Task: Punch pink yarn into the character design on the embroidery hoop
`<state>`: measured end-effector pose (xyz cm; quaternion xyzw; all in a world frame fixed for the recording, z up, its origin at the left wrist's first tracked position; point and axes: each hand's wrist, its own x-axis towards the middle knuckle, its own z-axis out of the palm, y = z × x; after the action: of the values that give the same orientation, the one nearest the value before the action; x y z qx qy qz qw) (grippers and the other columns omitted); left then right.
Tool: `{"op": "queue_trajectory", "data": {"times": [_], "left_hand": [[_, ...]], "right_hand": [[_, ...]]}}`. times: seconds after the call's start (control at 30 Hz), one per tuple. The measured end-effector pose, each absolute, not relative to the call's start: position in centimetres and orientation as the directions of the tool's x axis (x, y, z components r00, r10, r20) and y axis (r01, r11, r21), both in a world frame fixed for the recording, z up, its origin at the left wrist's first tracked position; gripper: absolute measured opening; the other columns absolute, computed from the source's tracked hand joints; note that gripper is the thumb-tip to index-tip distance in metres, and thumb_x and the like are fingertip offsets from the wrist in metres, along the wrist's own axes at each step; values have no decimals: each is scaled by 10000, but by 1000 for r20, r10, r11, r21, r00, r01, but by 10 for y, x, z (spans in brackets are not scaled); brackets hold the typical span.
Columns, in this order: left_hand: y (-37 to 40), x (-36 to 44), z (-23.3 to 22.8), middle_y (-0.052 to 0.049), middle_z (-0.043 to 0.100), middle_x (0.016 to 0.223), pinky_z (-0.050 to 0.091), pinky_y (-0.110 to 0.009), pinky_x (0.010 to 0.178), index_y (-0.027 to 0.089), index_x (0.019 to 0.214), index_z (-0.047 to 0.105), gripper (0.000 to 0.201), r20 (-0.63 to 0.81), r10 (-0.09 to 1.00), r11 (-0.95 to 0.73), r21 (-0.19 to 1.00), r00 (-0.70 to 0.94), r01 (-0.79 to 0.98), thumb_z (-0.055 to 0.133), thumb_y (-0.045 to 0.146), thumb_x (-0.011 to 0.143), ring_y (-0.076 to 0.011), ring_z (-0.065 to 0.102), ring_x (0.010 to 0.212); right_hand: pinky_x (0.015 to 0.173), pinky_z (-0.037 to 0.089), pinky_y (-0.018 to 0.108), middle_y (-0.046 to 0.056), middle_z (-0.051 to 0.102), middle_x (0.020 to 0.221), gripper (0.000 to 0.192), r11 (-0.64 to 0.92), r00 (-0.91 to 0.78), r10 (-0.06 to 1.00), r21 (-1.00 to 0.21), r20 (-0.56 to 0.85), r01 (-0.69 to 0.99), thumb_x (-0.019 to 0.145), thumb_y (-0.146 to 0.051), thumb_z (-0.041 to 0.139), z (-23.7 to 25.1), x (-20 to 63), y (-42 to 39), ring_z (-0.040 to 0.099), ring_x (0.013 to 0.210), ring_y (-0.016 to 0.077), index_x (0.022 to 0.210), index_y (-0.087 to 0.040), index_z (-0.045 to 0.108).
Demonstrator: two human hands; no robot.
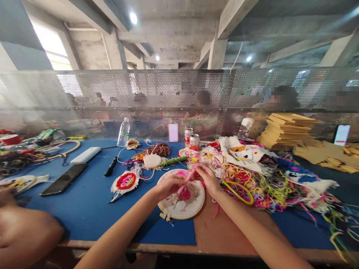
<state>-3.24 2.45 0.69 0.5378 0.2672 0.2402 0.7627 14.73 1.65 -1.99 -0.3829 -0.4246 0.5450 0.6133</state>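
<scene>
My left hand (170, 186) grips a pink punch needle (183, 185), held slantwise above a round embroidery hoop. Close by, the fingers of my right hand (208, 180) are pinched together at the needle's upper end; whatever lies between them is too small to make out. Beneath both hands the hoop (201, 207) lies on the table, stretched with white cloth that carries pink yarn work. My hands and forearms cover part of this cloth. Small pale clips or tags (165, 216) hang at the hoop's lower left edge.
Tangled yarn (252, 179) and stitched cloth pieces (244, 153) heap up on the right. Two cans (194, 142), a bottle (123, 132) and a phone (173, 133) stand behind. Left lie a dark phone (64, 180), a red round patch (126, 182) and another person's arm (28, 228). Cardboard (283, 130) is stacked far right.
</scene>
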Motion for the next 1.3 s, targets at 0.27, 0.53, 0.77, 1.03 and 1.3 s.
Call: {"op": "queue_trajectory", "data": {"times": [0.27,0.53,0.77,1.03,1.3], "left_hand": [[27,-33,1,-31,570,575,322,-192,462,73,813,659,201,-129,675,297,949,727,-107,664,228,685,-76,467,461],[23,-32,6,0,500,481,319,-205,494,90,749,616,195,-125,619,303,949,775,-88,657,278,722,-78,439,460],[23,-31,8,-9,546,559,303,-194,470,90,791,639,262,-171,648,315,948,742,-57,685,333,707,-81,477,504],[27,-34,8,-60,630,624,389,-209,483,76,767,678,245,-175,662,292,956,729,-36,684,311,698,-106,529,502],[33,-36,8,-115,687,791,483,-222,604,78,934,669,281,-172,736,315,943,654,-107,621,285,750,-144,622,634]], "right_hand": [[534,442,236,17,654,638,367,15,-87,995,-941,47,-337,695,-535,641,-19,144,13,589,578,136,735,-172,672],[602,466,245,-14,642,644,258,32,-29,999,-929,45,-368,587,-401,758,-18,144,13,588,590,120,693,-181,673],[553,457,247,-15,608,610,293,163,103,985,-942,138,-294,585,-452,748,-19,150,19,540,546,118,678,-187,664],[569,470,265,-6,588,620,327,284,267,938,-929,219,-236,588,-494,731,-11,172,27,534,567,131,659,-191,630],[604,472,280,-11,593,631,310,354,365,889,-921,278,-162,619,-484,710,-15,179,33,552,580,137,719,-199,640]]}}
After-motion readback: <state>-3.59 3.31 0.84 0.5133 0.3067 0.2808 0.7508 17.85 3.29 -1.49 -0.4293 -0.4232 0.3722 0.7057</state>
